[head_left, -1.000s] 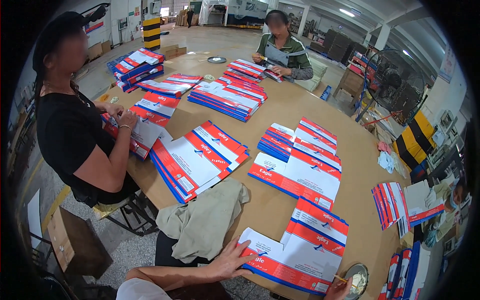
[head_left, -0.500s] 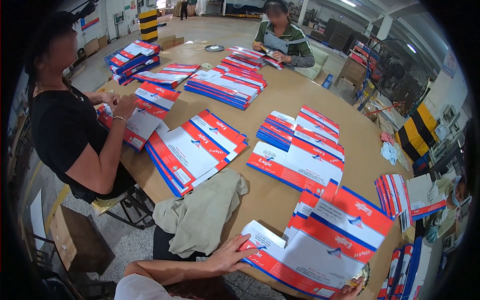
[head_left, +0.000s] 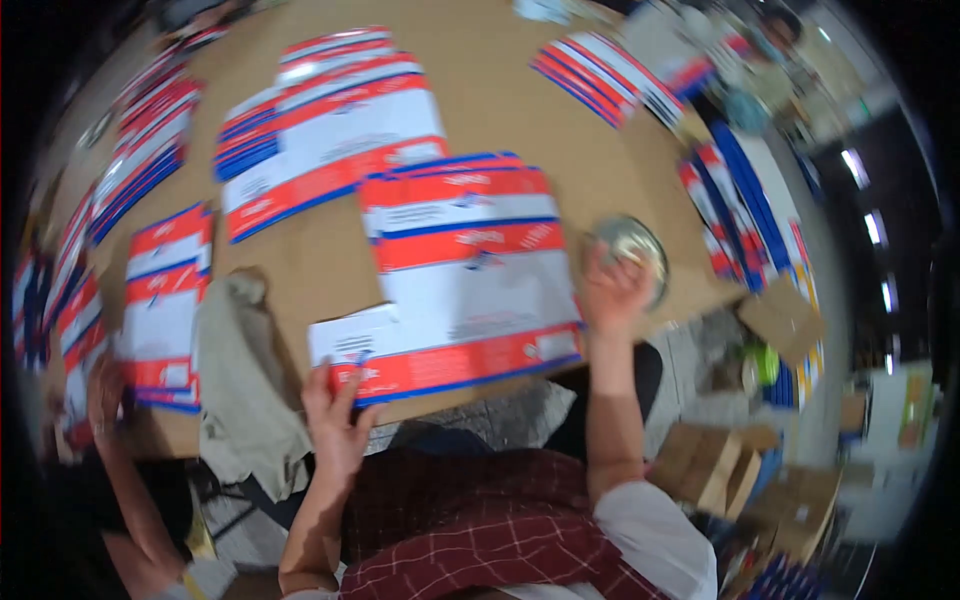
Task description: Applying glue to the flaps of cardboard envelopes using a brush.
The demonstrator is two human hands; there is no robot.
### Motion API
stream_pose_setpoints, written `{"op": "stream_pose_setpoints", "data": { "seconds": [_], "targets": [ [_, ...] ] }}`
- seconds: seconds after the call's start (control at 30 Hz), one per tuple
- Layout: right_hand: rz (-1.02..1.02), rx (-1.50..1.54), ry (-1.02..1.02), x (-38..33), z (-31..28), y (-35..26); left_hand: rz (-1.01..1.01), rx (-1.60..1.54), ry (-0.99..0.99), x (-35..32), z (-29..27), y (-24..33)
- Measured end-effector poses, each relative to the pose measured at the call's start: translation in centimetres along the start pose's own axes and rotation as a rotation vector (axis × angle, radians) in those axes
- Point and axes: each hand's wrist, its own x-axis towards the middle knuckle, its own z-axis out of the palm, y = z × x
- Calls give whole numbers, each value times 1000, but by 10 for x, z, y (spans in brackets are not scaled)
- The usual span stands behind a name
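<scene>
In front of me on the table lies a flat printed carton, red, white and blue, on top of similar cartons that show past its far edge. My left hand rests at its near left corner, fingers spread over the white and red flap. To the right of the carton stands a round, shallow metal dish; its contents are blurred. Over the dish's near side is my right hand, its fingers bent and drawn together. Whatever is between those fingertips is hidden by blur.
Further piles of cartons lie beyond and on the left. A beige cloth hangs over the table edge left of me. A co-worker's hand is at far left. Cardboard boxes stand at the lower right.
The view has swung down and to the right. My right hand has left the carton's right corner for the metal dish. My left hand remains at the left corner, its fingers more spread.
</scene>
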Motion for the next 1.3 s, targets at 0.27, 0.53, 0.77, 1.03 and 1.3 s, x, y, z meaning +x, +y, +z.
{"op": "stream_pose_setpoints", "data": {
  "seconds": [0.27,0.53,0.77,1.03,1.3],
  "targets": [
    [52,56,-286,-20,-26,-73,18,-67,-63,0,21,26],
    [204,230,-350,-43,1,-53,38,-19,-25,2,20,10],
    [676,-14,-267,-72,-12,72,93,177,-53,8,3,25],
    [713,-225,-228,-80,1,91,211,94,107,55,22,42],
    [786,-101,-452,-58,-6,94,167,177,37,68,44,35]
  ]
}}
